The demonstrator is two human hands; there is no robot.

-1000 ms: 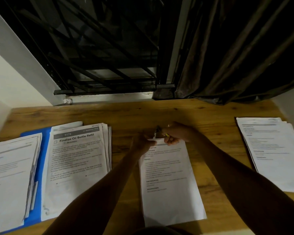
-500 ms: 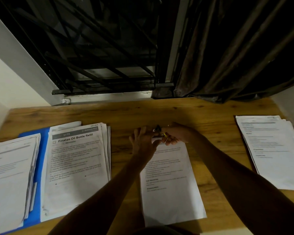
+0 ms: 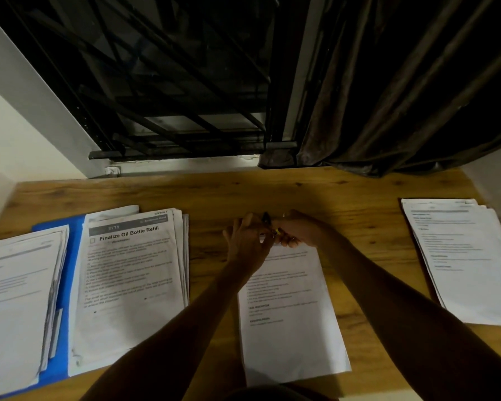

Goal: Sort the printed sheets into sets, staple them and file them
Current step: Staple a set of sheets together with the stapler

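Observation:
A set of printed sheets (image 3: 289,319) lies in the middle of the wooden desk (image 3: 344,198). At its top left corner my right hand (image 3: 300,233) grips a small black and yellow stapler (image 3: 267,220). My left hand (image 3: 245,244) rests on that corner beside it, its fingers stretched towards the stapler. The corner itself is hidden under both hands. A stack headed "Finalize Oil Bottle Refill" (image 3: 130,285) lies on an open blue folder (image 3: 71,256) at the left. Another stack (image 3: 15,299) covers the folder's left half.
A further pile of printed sheets (image 3: 463,261) lies at the desk's right side, near the wall. A barred window (image 3: 171,96) and a dark curtain (image 3: 388,96) stand behind the desk. Bare wood shows along the back of the desk.
My left hand has uncurled from the sheet's corner and now lies with fingers stretched, closer to the stapler. My right hand has stayed at the corner with the stapler.

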